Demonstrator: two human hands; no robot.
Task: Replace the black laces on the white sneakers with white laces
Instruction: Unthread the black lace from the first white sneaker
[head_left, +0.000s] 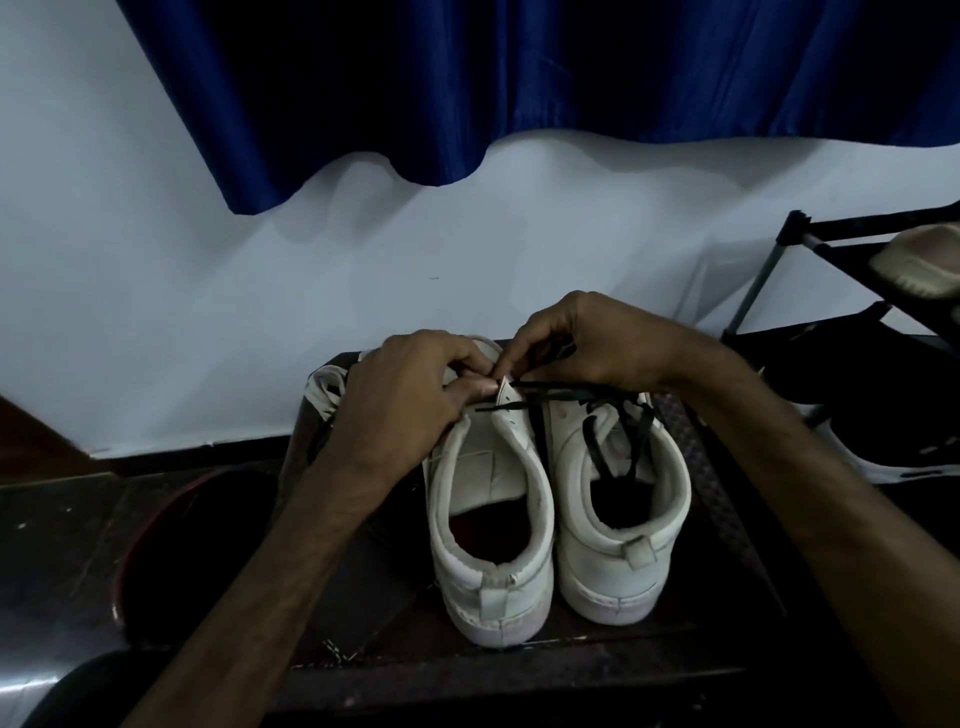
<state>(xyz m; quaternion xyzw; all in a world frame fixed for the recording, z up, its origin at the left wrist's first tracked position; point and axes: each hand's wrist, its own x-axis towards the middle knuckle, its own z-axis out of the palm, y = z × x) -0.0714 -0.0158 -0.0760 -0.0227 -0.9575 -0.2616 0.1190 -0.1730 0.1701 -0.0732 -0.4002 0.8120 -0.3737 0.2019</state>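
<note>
my left hand: fingers curled on the left shoe
my right hand: pinching the black lace
right shoe: just beside

Two bare arms are in view, the left forearm coming in from 7 o'clock and the right forearm from 4 o'clock, both lean with faint sinews, uncovered down to the bare left hand and right hand.

Dark surface set against a white wall. Above the surface hangs a blue curtain; right of it, a black shoe rack bears a pale shoe.
</note>
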